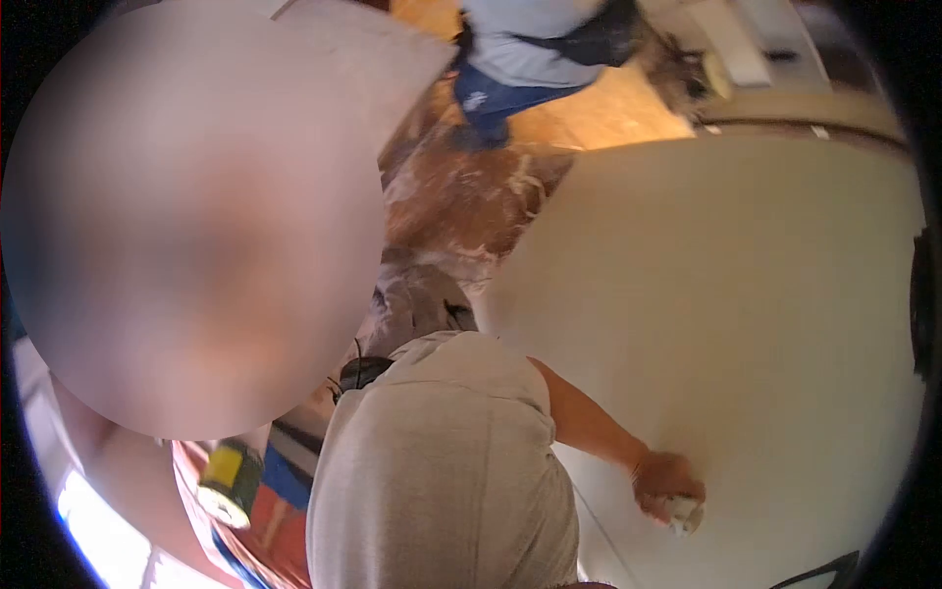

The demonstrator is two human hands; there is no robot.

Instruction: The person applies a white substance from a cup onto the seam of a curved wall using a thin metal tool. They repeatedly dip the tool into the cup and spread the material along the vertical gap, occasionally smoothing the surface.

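Observation:
My right hand (667, 485) is closed around a small, crumpled white wad (684, 514); whether it is cloth or sponge I cannot make out. The wad appears to rest against a large pale flat surface (726, 324) that fills the right side of the head view. My bare right forearm reaches across to it from the sleeve of my light shirt (442, 461). My left hand is not in view. A large blurred patch hides much of the left side.
Another person (535, 54) in a light top and blue trousers stands at the top. Between us lies a brown floor (451, 201) with whitish smears. At lower left is a dark cylinder with a yellow band (228, 481). A bright window (98, 530) shows at the bottom left.

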